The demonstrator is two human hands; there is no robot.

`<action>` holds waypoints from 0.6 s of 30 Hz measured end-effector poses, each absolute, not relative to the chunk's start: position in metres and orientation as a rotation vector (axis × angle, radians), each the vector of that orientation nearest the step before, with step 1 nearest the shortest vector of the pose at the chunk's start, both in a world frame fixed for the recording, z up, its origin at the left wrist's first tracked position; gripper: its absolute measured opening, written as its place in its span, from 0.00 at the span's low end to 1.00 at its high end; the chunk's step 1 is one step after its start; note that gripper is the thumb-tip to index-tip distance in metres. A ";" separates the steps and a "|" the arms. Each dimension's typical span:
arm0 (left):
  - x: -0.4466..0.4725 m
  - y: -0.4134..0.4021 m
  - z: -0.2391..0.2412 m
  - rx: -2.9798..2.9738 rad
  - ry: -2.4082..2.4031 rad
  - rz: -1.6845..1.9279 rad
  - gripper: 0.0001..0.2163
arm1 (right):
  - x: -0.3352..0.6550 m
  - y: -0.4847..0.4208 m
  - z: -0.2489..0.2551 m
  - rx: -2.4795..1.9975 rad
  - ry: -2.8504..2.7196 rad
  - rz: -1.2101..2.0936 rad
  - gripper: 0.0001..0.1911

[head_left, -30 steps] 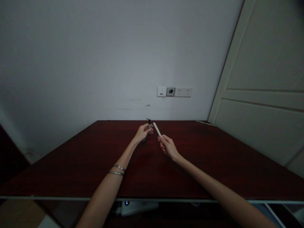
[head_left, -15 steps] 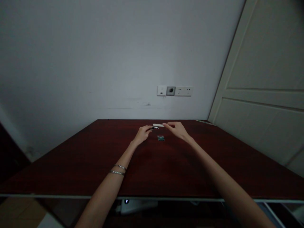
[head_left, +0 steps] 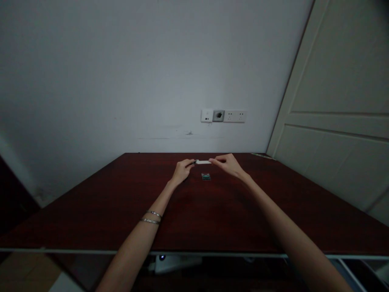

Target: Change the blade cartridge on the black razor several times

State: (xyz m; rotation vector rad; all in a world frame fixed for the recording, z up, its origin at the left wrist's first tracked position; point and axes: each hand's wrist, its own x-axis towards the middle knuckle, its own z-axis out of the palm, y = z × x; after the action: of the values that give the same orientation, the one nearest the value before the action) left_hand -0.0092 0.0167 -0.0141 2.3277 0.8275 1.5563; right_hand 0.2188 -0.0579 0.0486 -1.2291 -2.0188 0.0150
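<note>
1 white stick [head_left: 203, 162] pinched in R hand [head_left: 227, 164], end at 1 small dk tool [head_left: 194, 162] pinched in L hand [head_left: 181, 170]; 1 teal/clear pc [head_left: 206, 177] on desk [head_left: 206, 219]. 2 bracelets [head_left: 150, 221], L forearm [head_left: 133, 247]. Desk dk red, pale wall [head_left: 152, 73] w/ sockets [head_left: 235, 116].

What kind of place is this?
Probably a room in a home or small office: a dark red desk against a plain wall, sockets just above it, and a pale panelled door at the right.
</note>
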 end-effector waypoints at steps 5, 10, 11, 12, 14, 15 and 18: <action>-0.011 0.016 -0.010 2.229 0.837 1.573 0.11 | 0.232 -0.054 0.038 -1.278 -1.990 0.008 0.28; -0.007 0.022 -0.019 2.053 0.865 1.378 0.10 | 0.240 -0.050 0.033 -1.322 -1.893 -0.017 0.28; -0.004 0.023 -0.022 2.015 0.860 1.309 0.10 | 0.236 -0.050 0.035 -1.323 -1.874 -0.054 0.27; -0.001 0.023 -0.025 1.977 0.851 1.253 0.09 | 0.230 -0.049 0.036 -1.326 -1.859 -0.102 0.27; 0.004 0.022 -0.028 1.901 0.835 1.191 0.09 | 0.218 -0.046 0.040 -1.344 -1.837 -0.211 0.27; 0.006 0.020 -0.029 1.863 0.833 1.179 0.08 | 0.213 -0.044 0.041 -1.354 -1.827 -0.260 0.27; 0.010 0.016 -0.026 1.755 0.845 1.167 0.07 | 0.213 -0.036 0.039 -1.394 -1.797 -0.342 0.27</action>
State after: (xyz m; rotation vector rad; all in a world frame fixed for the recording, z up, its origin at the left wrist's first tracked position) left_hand 0.0099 0.0164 -0.0262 1.7550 0.8449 1.1666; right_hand 0.2127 -0.0361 0.0387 -1.3944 -1.7971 -0.3422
